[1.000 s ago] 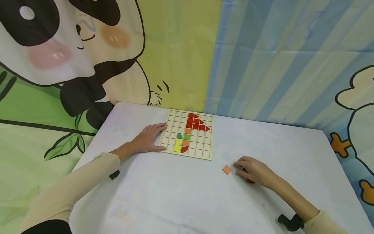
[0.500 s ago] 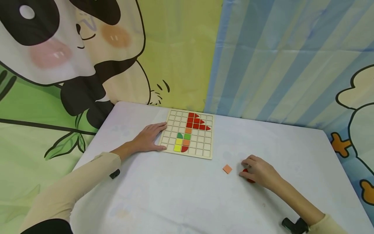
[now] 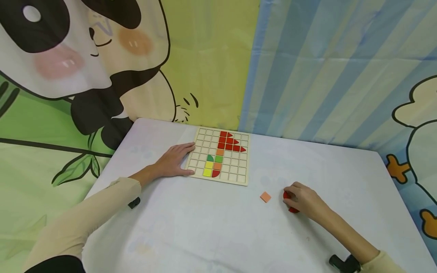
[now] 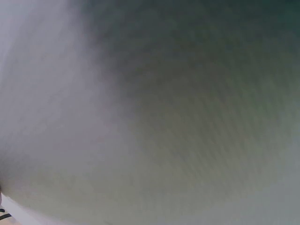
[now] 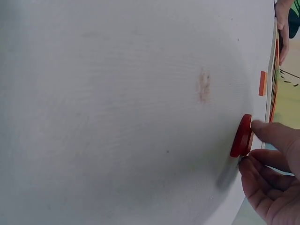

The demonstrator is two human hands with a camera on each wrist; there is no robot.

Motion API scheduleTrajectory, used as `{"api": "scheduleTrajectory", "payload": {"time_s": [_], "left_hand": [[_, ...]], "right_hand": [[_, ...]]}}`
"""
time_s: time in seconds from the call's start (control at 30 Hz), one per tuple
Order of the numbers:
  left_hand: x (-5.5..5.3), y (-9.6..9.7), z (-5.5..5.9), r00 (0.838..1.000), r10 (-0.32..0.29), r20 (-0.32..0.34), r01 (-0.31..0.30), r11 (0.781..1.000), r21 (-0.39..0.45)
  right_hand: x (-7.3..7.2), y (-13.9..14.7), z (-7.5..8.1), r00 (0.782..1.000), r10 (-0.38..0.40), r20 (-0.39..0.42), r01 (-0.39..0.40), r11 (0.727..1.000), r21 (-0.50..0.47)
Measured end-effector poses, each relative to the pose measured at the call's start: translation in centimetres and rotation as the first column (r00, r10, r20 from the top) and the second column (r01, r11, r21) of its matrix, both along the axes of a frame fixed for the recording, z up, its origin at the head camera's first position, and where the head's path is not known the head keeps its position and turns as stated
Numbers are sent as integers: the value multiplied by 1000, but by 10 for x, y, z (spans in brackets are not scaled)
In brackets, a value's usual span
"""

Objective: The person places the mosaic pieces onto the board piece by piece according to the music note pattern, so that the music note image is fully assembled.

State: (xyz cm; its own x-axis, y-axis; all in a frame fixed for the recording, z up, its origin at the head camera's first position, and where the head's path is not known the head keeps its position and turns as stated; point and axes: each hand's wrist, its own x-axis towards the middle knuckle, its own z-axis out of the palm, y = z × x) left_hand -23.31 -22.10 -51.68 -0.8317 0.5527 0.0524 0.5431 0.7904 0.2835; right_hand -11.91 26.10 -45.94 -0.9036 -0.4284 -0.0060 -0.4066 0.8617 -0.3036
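Note:
A square wooden grid board (image 3: 235, 172) lies at the far side of the table, partly filled with red, orange, green and yellow tiles. My left hand (image 3: 172, 161) rests along its left edge, fingers extended and thumb at the near corner. To the right of the board, my right hand (image 3: 305, 201) pinches a red tile (image 3: 286, 195) between thumb and fingers. More red (image 3: 293, 209) shows just below those fingers, partly hidden by the hand. In the right wrist view, the thumb and fingertips meet the edges of the red tile (image 5: 241, 136).
A loose orange square tile (image 3: 265, 197) lies on the white table (image 3: 211, 223) between the board and my right hand. A printed curtain (image 3: 307, 68) hangs right behind the table's far edge. The left wrist view is mostly blurred cloth.
My right hand has drawn slightly right, away from the orange tile, and its fingers have closed on a red tile. The left hand and board have stayed put.

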Motion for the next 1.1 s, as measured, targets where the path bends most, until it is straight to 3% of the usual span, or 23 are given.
{"api": "scheduleTrajectory", "payload": {"time_s": [0.37,0.53,0.63,0.87,1.1], "left_hand": [[0,0,1,1000,1,1,-1,1000,-2],[1,1,3,1000,0,8,0,1000,1],[2,1,4,1000,2,15,-2,1000,1],[3,0,3,1000,10,28,-10,1000,-1],[3,1,4,1000,8,26,-8,1000,-4]], "right_hand": [[-4,1,-5,998,14,-68,-16,999,-34],[-14,-14,-4,997,41,-72,-51,989,-136],[-24,-36,2,990,116,-82,-131,969,-211],[-49,-113,21,932,332,-148,-359,903,-237],[-72,-192,31,914,404,-27,-402,898,-178]]}}
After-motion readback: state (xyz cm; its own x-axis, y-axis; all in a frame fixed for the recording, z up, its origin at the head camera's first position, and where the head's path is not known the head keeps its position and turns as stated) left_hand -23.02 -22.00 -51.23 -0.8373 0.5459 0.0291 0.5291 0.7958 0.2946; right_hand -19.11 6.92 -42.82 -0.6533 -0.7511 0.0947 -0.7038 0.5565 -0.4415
